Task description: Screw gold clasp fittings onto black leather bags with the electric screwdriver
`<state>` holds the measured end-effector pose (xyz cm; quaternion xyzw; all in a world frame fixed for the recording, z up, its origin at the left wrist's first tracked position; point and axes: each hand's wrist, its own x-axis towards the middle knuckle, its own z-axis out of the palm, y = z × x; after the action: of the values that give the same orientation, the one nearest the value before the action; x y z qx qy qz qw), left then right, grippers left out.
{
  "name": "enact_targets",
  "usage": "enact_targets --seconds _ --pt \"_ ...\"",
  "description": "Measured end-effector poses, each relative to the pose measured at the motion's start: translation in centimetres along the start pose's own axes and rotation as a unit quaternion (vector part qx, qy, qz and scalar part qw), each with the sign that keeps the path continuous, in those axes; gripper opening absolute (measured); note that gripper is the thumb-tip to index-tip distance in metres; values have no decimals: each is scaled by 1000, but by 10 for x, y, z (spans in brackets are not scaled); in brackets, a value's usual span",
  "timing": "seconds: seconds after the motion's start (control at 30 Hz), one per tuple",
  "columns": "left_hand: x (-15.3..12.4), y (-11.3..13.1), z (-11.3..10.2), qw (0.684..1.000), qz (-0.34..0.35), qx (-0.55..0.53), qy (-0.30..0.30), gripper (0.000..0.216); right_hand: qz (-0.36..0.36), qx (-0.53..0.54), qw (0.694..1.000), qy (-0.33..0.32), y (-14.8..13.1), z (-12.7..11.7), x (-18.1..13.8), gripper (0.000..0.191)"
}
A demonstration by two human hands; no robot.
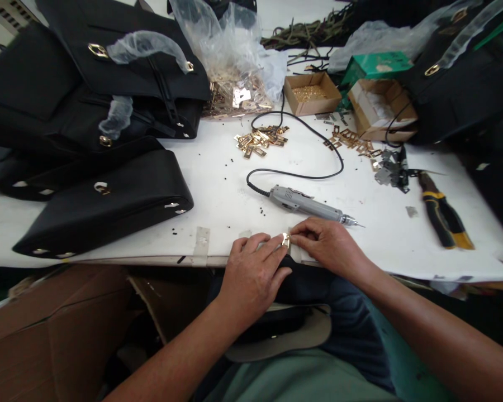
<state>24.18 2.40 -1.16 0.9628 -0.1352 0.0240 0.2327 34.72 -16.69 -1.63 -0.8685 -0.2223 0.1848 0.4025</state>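
Note:
Both my hands meet at the near edge of the white table point(218, 190). Between their fingertips sits a small gold metal clasp point(285, 240), on a black bag point(305, 282) that lies in my lap and against the table edge. My left hand point(251, 273) rests flat on the bag, its fingers touching the clasp from the left. My right hand point(331, 245) pinches the clasp from the right. A grey electric screwdriver point(305, 204) with a black cord lies just beyond my right hand.
Black handbags point(104, 195) are stacked on the left. Gold fittings point(260, 139) lie loose mid-table, beside a plastic bag of them point(235, 84) and small cardboard boxes point(312, 92). Yellow-and-black pliers point(442, 215) lie at the right. A brown carton point(58, 329) stands below the table at the left.

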Motion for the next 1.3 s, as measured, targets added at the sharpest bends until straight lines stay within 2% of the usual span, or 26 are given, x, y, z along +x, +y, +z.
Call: enact_targets --seconds 0.17,0.3,0.77,1.03,1.2,1.3 --pt "0 0 1 1000 1 -3 0 36 -57 -39 996 57 -4 9 -13 12" --pt "1 -1 1 1000 2 -3 0 36 -92 -39 992 74 -1 17 -22 16" --pt "1 -1 0 1000 0 8 -7 37 -104 -43 991 73 2 20 -22 17" --pt "5 4 -8 997 33 72 -25 40 -115 -6 987 112 1 25 -20 15" --pt "5 9 -6 991 45 127 -7 43 -142 37 977 155 -11 14 -22 13" --pt "5 11 -4 987 50 151 8 42 -158 -21 967 201 -17 -4 -20 14"
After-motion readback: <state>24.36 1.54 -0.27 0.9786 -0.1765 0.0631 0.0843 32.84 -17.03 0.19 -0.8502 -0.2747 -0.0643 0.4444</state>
